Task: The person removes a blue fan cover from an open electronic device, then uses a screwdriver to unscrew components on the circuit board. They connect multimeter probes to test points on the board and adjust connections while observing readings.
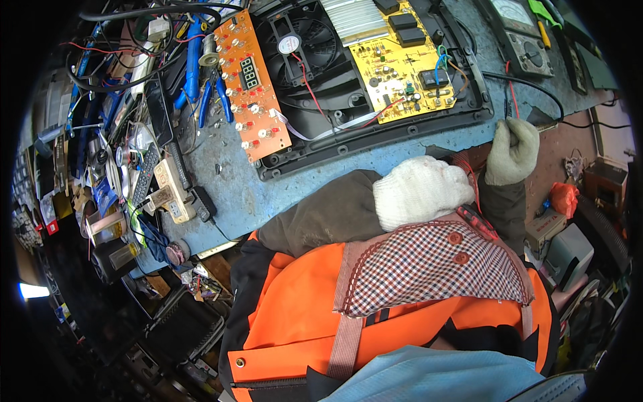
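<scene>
My right hand (512, 154), in a pale knitted glove, is closed at the table's front edge. Its fingertips pinch thin red and black test leads (510, 90) that run up toward the analog multimeter (529, 50). My left hand (423, 193), in a white knitted glove, is curled into a fist in front of my chest; what its fingers hold is hidden. Red wires (463, 161) show right beside its knuckles, and a red-and-black piece (477, 221) lies below it. Beyond both hands is an opened black cooker housing (301, 161) with a yellow circuit board (395, 84).
An orange display board (258, 100) leans over the housing's left side, beside a black fan (301, 47). Blue-handled pliers (216, 100), a power strip (173, 191) and tangled cables crowd the blue table's (234, 201) left. Boxes (546, 231) stand below at the right.
</scene>
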`<control>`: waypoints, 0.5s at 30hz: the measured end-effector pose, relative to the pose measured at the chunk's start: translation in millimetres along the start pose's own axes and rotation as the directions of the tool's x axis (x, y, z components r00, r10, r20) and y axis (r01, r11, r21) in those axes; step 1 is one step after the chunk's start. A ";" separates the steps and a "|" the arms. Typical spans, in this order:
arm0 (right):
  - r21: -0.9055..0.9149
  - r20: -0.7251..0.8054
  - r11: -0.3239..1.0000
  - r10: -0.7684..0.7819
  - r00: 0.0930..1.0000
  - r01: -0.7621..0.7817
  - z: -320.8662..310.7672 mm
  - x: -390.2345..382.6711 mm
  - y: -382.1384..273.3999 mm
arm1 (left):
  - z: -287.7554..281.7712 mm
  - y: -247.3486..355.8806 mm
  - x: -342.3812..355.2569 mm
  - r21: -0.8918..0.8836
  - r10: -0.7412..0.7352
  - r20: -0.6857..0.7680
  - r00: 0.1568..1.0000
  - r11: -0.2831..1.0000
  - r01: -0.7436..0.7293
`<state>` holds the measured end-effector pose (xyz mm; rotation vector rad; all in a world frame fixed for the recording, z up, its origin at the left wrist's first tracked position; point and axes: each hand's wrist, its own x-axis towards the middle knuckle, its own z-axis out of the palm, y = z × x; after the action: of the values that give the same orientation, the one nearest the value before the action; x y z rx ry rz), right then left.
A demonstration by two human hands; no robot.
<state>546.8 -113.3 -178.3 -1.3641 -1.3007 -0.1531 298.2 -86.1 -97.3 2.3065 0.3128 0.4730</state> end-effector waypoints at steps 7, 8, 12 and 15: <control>0.226 0.185 0.953 0.162 0.969 -0.203 -25.5 4.9 -12.1 | -13.2 3.5 3.8 -0.248 -0.172 0.033 0.985 0.953 0.175; 0.333 0.269 0.909 0.164 0.949 -0.251 -31.9 7.0 -20.1 | -18.3 4.1 5.3 -0.249 -0.173 0.042 0.984 0.952 0.178; 0.487 0.684 0.810 -0.120 0.720 -0.327 -48.1 44.5 -78.1 | -12.7 1.1 -0.8 -0.239 -0.153 -0.059 0.987 0.962 0.134; 0.317 0.753 0.948 -0.241 0.612 -0.017 -45.5 57.0 -98.6 | -13.9 -1.0 -4.9 -0.205 -0.131 -0.026 0.991 0.971 0.123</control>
<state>522.2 -145.3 -62.5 -1.0960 -2.0541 0.6251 287.8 -78.4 -90.1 2.0668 0.4091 0.4639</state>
